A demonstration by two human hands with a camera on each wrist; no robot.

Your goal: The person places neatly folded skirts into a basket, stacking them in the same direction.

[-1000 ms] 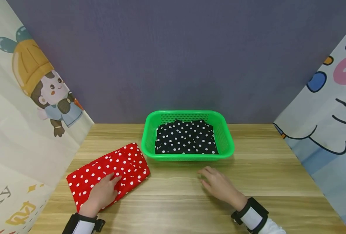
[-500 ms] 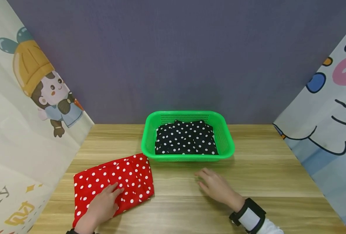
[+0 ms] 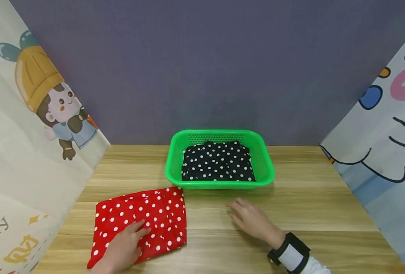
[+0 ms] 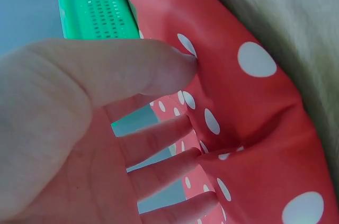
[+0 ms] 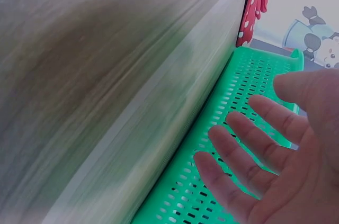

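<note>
The left hand (image 3: 124, 244) hides part of the red dotted cloth (image 3: 161, 217).

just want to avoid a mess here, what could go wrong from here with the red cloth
The far right corner of the red cloth lies close to the near side of the green basket, so pushing it forward might snag or nudge the basket. Only the left hand touches the cloth while the right hand is off it, so one-sided pressure could twist or wrinkle it.
</note>
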